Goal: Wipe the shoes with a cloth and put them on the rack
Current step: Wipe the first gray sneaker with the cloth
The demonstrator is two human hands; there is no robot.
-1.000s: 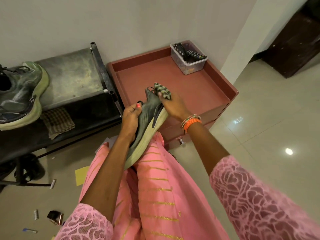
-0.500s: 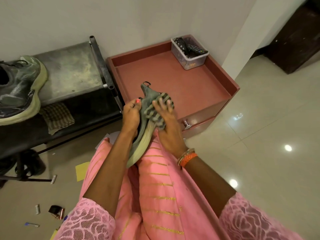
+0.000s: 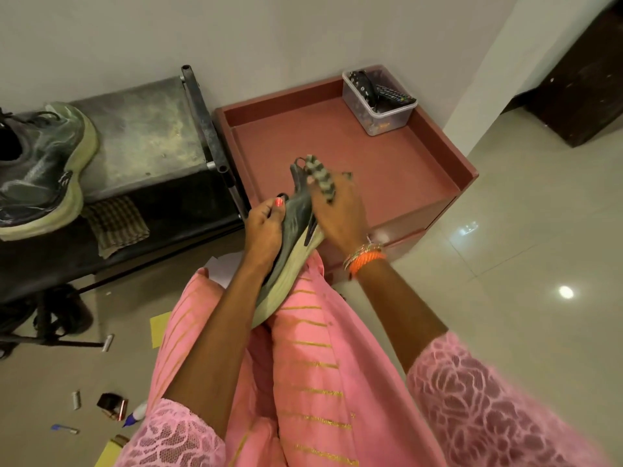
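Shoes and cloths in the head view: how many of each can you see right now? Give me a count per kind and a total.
Shoes: 2, one held in the left hand, shoe in hand, and shoe on the rack.
Cloths: 2, striped cloth in the right hand, and checked cloth lying on the rack's lower shelf.
Total: 4.

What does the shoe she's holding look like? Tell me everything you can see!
The shoe is a dark grey sneaker with a thick, pale yellowish-green sole and a small loop at the heel. It is tilted, heel up, toe down in her pink lap. Her left hand grips one side, and her right hand presses a grey-and-white striped cloth against its heel end.
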